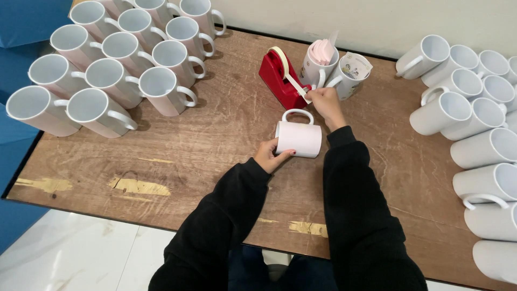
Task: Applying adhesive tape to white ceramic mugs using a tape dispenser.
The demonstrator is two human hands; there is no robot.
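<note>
mug on its side, tape end pinched just behind it

landmark: the red dispenser (280,81), on the table (215,129) toward the far edge.

- mug (299,138): lies on its side just nearer the person than the dispenser, wrapped in a pale sheet. long axis runs left to right across the view; handle points away from the person, toward the dispenser. mouth not visible from here.
- left hand (271,155): touching the mug's left end, fingers curled round the lower left edge, thumb along the end. steadying it, not lifting as far as can be told.
- right hand (325,105): just right of the dispenser's cutter end, beyond the mug. fingertips closed in a pinch on the tape (292,81), which runs taut from the roll down to the fingers.
- key relation: the tape end sits just behind the mug's right half; the right hand is the nearer one to the dispenser, the left the nearer to the mug body. nothing lies between tape end and mug.
- right of the dispenser, touching or nearly so: two upright cups (334,73), one stuffed with pinkish sheets, one with printed paper.
- far left of the dispenser: block of wrapped mugs (113,59) in rows, well apart.
- far right: pile of plain white mugs (474,113), mostly tipped over, well apart from the hands.
</note>
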